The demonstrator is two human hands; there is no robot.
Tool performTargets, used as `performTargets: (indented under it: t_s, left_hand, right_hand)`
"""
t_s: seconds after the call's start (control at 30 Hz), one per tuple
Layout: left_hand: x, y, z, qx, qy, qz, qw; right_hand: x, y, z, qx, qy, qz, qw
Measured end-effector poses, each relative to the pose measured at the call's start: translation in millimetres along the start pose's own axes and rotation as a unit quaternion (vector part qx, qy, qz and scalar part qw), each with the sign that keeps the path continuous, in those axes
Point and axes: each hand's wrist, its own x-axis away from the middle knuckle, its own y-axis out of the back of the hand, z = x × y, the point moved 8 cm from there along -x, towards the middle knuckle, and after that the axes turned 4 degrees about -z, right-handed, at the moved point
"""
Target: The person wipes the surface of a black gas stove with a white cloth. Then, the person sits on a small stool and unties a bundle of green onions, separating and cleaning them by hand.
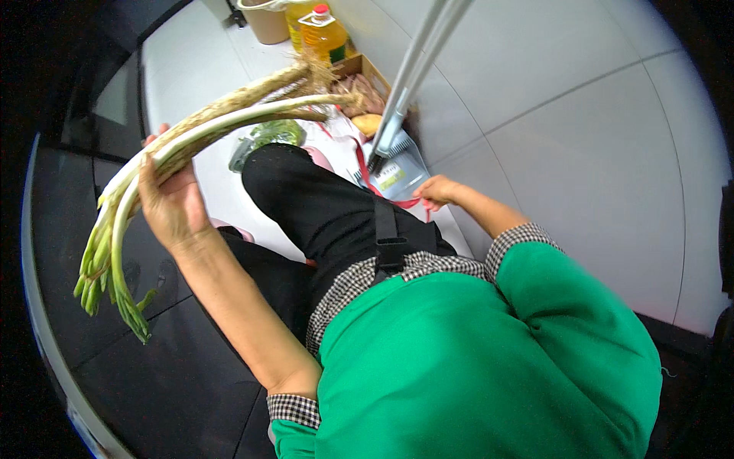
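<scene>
My left hand (pixel 178 201) is raised at the left, palm up, with its fingers and thumb around several long leeks or large scallions (pixel 212 115). Their pale stalks and dry, hairy roots reach up and to the right. The green tops hang down at the left. Beside my right thigh, my right hand (pixel 438 192) pinches a red strap or ribbon (pixel 362 158). That strip runs up past a grey plastic dustpan (pixel 404 172) with a label and toothed edge. Part of the strip is hidden by my fingers.
White poles (pixel 416 63) stand over the dustpan, by a grey tiled wall (pixel 550 115). Beyond are a cardboard box (pixel 375 77) with sweet potatoes (pixel 361 92), a yellow tuber or fruit (pixel 367 124), oil jugs (pixel 323 35), a beige bucket (pixel 266 26) and bagged green vegetables (pixel 278 133). Dark glossy panels (pixel 189 356) lie left.
</scene>
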Motion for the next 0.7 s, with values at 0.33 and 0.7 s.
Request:
performTargets:
  t_s: [0.33, 0.7]
  left_hand:
    - [-5, -14, -2, 0.008, 0.023, 0.027, 0.999]
    - [-6, -5, -1, -0.015, 0.018, 0.032, 0.999]
  right_hand:
    - [-33, 89, -180, -0.376, -0.288, -0.251, 0.844]
    - [-29, 61, -41, -0.464, -0.007, -0.243, 0.852]
